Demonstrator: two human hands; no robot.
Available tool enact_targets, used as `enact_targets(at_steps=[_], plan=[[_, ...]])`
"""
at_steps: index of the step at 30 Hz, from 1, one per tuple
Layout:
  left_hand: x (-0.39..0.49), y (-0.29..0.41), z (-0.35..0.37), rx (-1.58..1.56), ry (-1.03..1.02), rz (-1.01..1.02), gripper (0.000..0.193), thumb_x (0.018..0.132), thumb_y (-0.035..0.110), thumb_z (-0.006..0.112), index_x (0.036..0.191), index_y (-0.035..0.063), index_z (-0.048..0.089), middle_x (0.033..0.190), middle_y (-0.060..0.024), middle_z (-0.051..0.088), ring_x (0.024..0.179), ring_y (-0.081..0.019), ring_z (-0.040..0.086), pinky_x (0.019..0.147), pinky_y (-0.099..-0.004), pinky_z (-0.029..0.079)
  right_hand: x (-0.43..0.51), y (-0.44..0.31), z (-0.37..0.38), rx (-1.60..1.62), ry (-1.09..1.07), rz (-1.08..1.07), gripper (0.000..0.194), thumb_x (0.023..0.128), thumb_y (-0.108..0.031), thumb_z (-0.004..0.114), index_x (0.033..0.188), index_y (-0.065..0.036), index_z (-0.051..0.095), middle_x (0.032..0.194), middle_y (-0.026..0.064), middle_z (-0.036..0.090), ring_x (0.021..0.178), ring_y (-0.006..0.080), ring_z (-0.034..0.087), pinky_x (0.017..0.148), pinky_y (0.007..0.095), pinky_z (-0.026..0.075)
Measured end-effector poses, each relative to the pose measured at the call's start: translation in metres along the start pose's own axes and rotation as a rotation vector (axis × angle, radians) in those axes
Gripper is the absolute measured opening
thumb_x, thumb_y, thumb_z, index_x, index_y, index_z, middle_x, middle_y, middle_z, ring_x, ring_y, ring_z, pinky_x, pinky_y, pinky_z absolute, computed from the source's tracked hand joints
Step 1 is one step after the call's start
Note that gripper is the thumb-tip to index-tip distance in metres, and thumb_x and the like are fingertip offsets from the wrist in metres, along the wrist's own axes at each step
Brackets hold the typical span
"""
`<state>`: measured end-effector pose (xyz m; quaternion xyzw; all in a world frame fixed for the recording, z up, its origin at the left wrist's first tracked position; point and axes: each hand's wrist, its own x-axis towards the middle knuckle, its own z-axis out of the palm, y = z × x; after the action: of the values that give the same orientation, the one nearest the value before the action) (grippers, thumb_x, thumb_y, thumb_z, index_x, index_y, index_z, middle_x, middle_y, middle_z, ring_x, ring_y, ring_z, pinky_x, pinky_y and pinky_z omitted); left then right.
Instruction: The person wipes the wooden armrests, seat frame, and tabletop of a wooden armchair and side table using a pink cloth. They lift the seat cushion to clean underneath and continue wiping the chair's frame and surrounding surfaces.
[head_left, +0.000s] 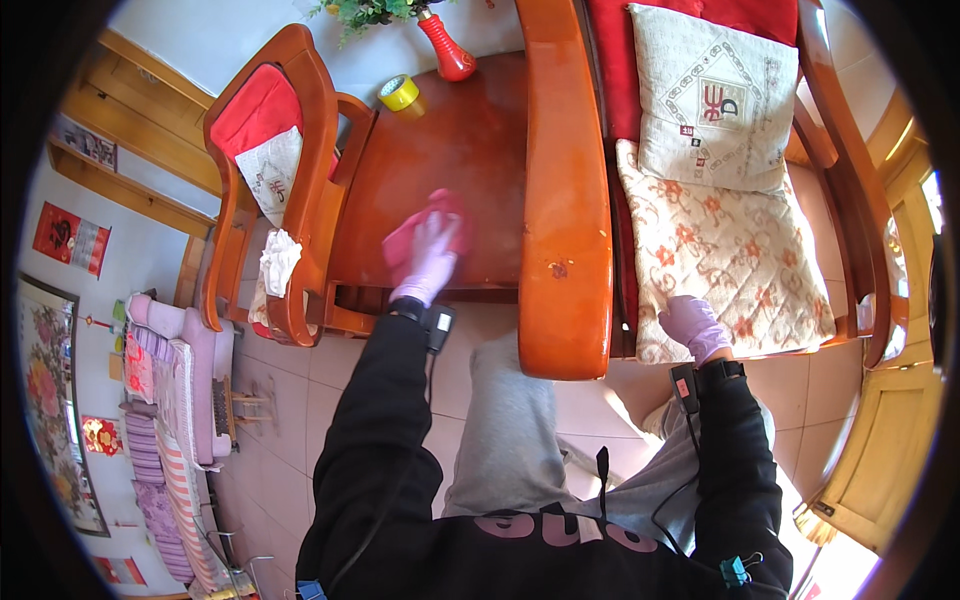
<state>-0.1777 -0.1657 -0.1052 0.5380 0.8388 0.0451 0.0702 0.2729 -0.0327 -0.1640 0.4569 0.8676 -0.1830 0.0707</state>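
Note:
My left hand (436, 251), in a thin lilac glove, holds a pink cloth (405, 238) flat against the reddish-brown wooden side table (472, 142). The cloth and the fingertips are blurred, and part of the cloth lies under the palm. My right hand (694, 326), gloved alike, leans with curled fingers on a quilted seat cushion (720, 255) with an orange floral print, near its front edge. A yellow roll of adhesive tape (399, 93) sits by the table's back left edge. Behind it to the right stands a red vase (448, 49) holding artificial greenery (367, 16).
A broad wooden armrest (566, 225) rises between table and cushioned seat. A pale printed pillow (716, 97) leans against the red backrest. On the left, crumpled white tissue (280, 261) lies on a wooden chair's (319, 172) armrest. Cables hang from both wrists.

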Motion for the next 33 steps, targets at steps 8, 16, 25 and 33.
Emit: enact_targets(at_steps=[8, 16, 25, 33], plan=[[-0.003, 0.063, 0.005, -0.161, -0.116, 0.472, 0.079, 0.079, -0.003, 0.06, 0.153, 0.0223, 0.048, 0.169, -0.0182, 0.017, 0.153, -0.0474, 0.018, 0.125, -0.0528, 0.021, -0.008, 0.003, 0.0, 0.045, 0.057, -0.007, 0.033, 0.089, -0.031, 0.059, 0.091, -0.001, 0.074, 0.093, 0.0237, 0.072, 0.091, 0.0412, 0.071, 0.083, 0.0495, 0.056], [0.066, -0.037, -0.028, 0.024, -0.203, -0.105, 0.064, 0.103, 0.026, 0.053, 0.162, 0.0279, 0.028, 0.17, -0.0215, 0.01, 0.157, -0.0378, 0.01, 0.127, -0.0377, 0.015, -0.023, 0.012, -0.005, 0.159, 0.038, 0.023, 0.029, 0.09, -0.027, 0.058, 0.094, -0.001, 0.07, 0.094, 0.024, 0.071, 0.092, 0.0419, 0.069, 0.085, 0.0508, 0.054], [0.052, -0.083, -0.064, -0.009, -0.139, -0.926, 0.075, 0.099, 0.057, 0.043, 0.164, 0.0313, 0.016, 0.171, -0.0193, 0.004, 0.153, -0.0496, 0.015, 0.123, -0.0566, 0.021, -0.017, -0.005, -0.006, 0.058, 0.004, -0.08, 0.03, 0.089, -0.032, 0.064, 0.088, -0.002, 0.071, 0.086, 0.021, 0.071, 0.084, 0.039, 0.07, 0.077, 0.0485, 0.056], [0.135, -0.066, -0.041, 0.1, -0.141, -0.707, 0.074, 0.097, 0.07, 0.033, 0.163, 0.0424, 0.014, 0.171, -0.0169, 0.006, 0.151, -0.0558, 0.014, 0.123, -0.0589, 0.016, -0.027, -0.001, -0.015, 0.126, 0.033, -0.11, 0.028, 0.09, -0.032, 0.065, 0.09, -0.003, 0.068, 0.084, 0.0201, 0.069, 0.083, 0.0392, 0.069, 0.076, 0.0493, 0.055]])
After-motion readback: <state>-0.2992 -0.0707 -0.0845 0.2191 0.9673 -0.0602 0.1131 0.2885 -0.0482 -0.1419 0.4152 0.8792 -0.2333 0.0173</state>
